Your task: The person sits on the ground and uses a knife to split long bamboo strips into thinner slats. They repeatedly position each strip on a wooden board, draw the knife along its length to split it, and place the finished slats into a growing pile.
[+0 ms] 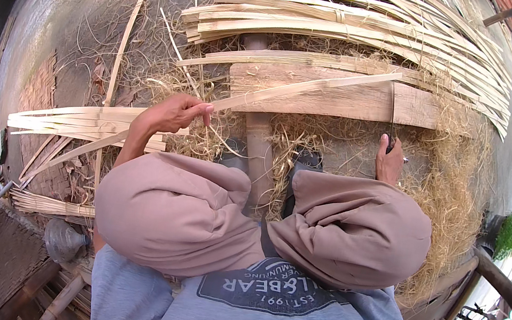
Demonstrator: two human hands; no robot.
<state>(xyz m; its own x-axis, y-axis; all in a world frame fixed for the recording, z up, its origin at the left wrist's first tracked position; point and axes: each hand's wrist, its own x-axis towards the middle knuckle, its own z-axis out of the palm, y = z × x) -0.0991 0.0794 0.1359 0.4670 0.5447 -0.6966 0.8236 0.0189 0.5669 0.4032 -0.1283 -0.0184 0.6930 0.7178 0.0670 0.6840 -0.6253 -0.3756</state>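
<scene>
You have a long pale strip (306, 90) slanting across in front of you, from near left up to far right, passing over a flat wooden plank (344, 103). Your left hand (173, 114) pinches it between thumb and fingers, left of the plank. Your right hand (390, 163) is closed around the dark handle of a knife (393, 108), its thumb pointing away from you and its other fingers mostly hidden. The blade stands up along the plank's right part, close to the strip's far end; you cannot tell whether they touch. A brown pole (259, 157) runs under the plank and back between your knees. Beyond the plank, many more strips lie in a broad pile (337, 14). Another bunch (80, 117) lies left, beside your left hand, and curly shavings (446, 195) heap up on the right.
</scene>
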